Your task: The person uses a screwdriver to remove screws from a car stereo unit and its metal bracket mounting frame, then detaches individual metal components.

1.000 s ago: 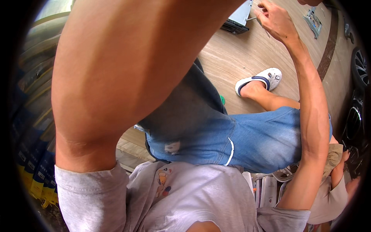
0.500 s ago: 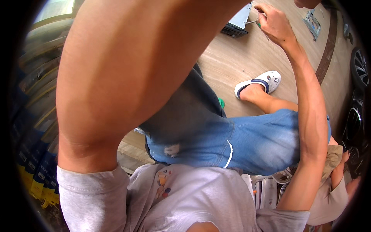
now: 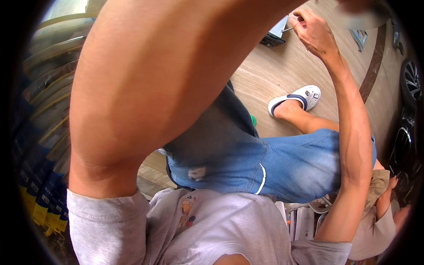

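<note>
My right hand is closed around a screwdriver near the top edge. The fingers cover its handle, and only the thin metal shaft shows. That shaft points left to a boxy device with a pale metal top and a black front. Whether the tip touches it, I cannot tell. My left arm fills the upper left and rises across the device's left side. My left hand is beyond the top edge, out of sight.
On the tan floor lies a light bracket-like part. My foot wears a white clog. A wheel stands at the far right. Another person's sleeve shows lower right; packages hang at left.
The view has shifted slightly, so the device and floor part sit a little lower. My right hand still grips the screwdriver; its green part no longer shows. A blurred shape appears at top right.
</note>
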A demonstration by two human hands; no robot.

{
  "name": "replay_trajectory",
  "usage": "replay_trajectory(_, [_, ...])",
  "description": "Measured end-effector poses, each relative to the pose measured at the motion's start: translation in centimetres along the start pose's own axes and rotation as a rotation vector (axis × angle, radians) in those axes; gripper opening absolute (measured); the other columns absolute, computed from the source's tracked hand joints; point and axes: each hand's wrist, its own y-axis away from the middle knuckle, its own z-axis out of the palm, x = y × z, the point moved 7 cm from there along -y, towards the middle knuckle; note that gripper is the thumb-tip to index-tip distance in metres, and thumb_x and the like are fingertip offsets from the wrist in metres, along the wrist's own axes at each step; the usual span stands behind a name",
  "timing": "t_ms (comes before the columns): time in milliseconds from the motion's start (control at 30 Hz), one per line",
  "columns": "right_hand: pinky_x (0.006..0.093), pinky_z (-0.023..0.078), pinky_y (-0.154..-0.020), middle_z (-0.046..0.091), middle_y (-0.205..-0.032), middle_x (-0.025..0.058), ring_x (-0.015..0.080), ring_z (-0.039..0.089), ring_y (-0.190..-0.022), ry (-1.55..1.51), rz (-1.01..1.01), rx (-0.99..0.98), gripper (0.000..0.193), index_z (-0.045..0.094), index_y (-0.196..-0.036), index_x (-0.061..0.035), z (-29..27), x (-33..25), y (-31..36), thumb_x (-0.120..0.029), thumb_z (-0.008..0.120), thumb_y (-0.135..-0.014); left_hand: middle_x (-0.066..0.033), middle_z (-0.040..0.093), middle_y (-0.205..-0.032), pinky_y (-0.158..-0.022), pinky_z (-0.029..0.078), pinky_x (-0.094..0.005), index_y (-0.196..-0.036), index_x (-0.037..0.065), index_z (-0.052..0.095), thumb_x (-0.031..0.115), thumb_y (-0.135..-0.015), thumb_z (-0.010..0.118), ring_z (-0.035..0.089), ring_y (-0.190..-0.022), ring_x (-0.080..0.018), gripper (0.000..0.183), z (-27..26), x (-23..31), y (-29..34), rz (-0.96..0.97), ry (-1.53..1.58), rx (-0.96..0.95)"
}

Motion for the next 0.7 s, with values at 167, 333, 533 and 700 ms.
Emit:
replay_trajectory(167, [0.0432,0.054,-0.084,0.068,-0.106,0.0226,0.037,0.069,-0.094,0.051,-0.071,0.056,0.029,0.062,-0.118,0.0006,0.0,0.4,0.2,-0.013,0.059,-0.093,-0.0212,0.071,-0.104,-0.087,0.054,-0.0453,-0.098,0.002,0.075,0.008,-0.081,0.061,0.068,-0.1,-0.0363,0.023,0.0,0.0,-1.2,0.004,0.006,0.015])
replay_trajectory(333, [0.0444,0.053,-0.083,0.068,-0.104,0.0218,0.0371,0.069,-0.093,-0.048,0.032,0.007,0.028,0.062,-0.117,0.001,-0.1,-0.4,0.1,-0.011,0.059,-0.092,-0.0212,0.071,-0.103,-0.087,0.054,-0.0454,-0.097,0.002,0.075,0.008,-0.08,0.06,0.068,-0.099,-0.0365,0.023,-0.1,-0.2,-2.3,0.003,0.006,0.023])
replay_trajectory(533, [0.0452,0.054,-0.081,0.068,-0.102,0.0242,0.0376,0.07,-0.089,0.024,-0.036,0.048,0.026,0.064,-0.113,0.0013,-0.2,-0.1,0.2,-0.012,0.059,-0.091,-0.0213,0.071,-0.102,-0.086,0.054,-0.0455,-0.096,0.002,0.075,0.008,-0.08,0.06,0.068,-0.099,-0.0367,0.022,0.1,-0.8,-3.4,0.003,0.006,0.038])
replay_trajectory(700, [0.047,0.052,-0.077,0.068,-0.094,0.0271,0.0433,0.067,-0.084,-0.05,0.1,-0.011,0.023,0.066,-0.106,0.0019,-0.5,-0.7,0.2,-0.012,0.059,-0.09,-0.0213,0.071,-0.101,-0.086,0.054,-0.0455,-0.096,0.002,0.075,0.008,-0.08,0.06,0.068,-0.098,-0.0369,0.022,0.1,-1.1,-4.0,0.004,-0.003,0.06])
